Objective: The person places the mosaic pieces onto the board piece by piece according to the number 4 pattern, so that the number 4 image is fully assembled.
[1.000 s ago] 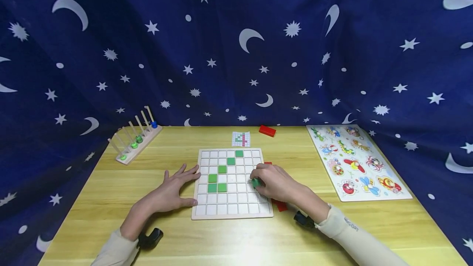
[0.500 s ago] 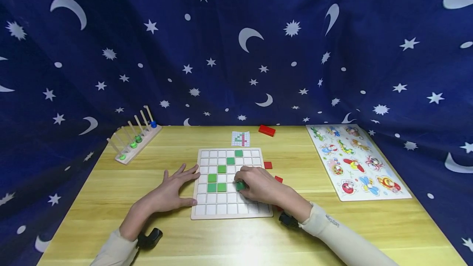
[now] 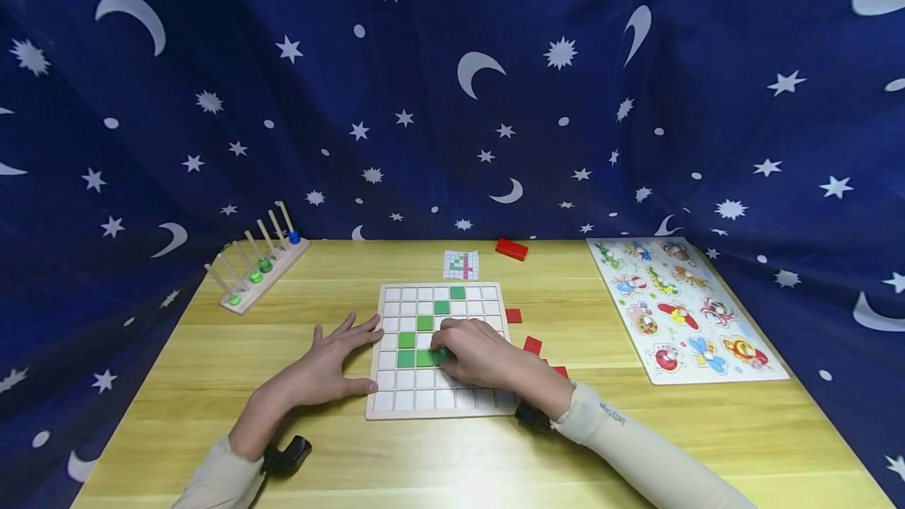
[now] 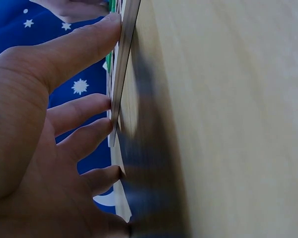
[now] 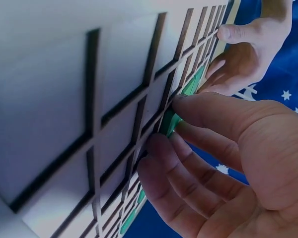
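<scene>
Pinching a green tile (image 3: 441, 355) over the grid board (image 3: 396, 400), apparently touching it, right hand (image 3: 481, 352); left hand (image 3: 327, 368) spread flat.

head looks down; both wrists skim close, sharing the grid board (image 3: 440, 352).

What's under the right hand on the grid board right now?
The right hand pinches a green tile at the grid board, beside the placed green tiles. White cells show around it; the cells beneath the palm are covered.
</scene>
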`<state>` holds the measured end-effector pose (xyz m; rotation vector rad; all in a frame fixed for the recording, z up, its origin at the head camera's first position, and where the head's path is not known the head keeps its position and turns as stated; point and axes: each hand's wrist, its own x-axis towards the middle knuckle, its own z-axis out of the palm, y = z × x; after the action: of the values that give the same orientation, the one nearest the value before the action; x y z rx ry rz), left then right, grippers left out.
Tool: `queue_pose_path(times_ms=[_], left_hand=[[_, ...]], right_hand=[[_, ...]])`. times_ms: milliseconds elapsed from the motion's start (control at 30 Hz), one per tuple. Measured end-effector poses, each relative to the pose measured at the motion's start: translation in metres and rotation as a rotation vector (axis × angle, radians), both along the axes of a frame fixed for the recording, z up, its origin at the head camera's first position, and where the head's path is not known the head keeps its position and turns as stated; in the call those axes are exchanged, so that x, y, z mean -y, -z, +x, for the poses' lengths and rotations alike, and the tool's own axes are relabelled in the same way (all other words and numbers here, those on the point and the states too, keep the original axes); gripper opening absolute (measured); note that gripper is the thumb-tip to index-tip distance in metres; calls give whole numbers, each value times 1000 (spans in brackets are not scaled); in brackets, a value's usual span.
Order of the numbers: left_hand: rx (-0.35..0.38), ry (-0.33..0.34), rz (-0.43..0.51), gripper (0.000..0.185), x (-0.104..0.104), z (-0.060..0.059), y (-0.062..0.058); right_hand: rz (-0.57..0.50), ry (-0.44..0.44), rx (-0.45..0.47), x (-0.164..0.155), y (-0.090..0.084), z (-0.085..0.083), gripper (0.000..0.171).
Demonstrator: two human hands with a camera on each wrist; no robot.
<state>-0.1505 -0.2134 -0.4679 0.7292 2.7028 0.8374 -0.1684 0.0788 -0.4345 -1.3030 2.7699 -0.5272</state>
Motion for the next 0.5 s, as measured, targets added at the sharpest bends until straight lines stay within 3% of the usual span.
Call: queue_pose_path(times_ms=[500], left_hand=[[3,-5,1,80,0,0,-1]], right_hand=[[9,-3,28,-4,-1,-4,17]])
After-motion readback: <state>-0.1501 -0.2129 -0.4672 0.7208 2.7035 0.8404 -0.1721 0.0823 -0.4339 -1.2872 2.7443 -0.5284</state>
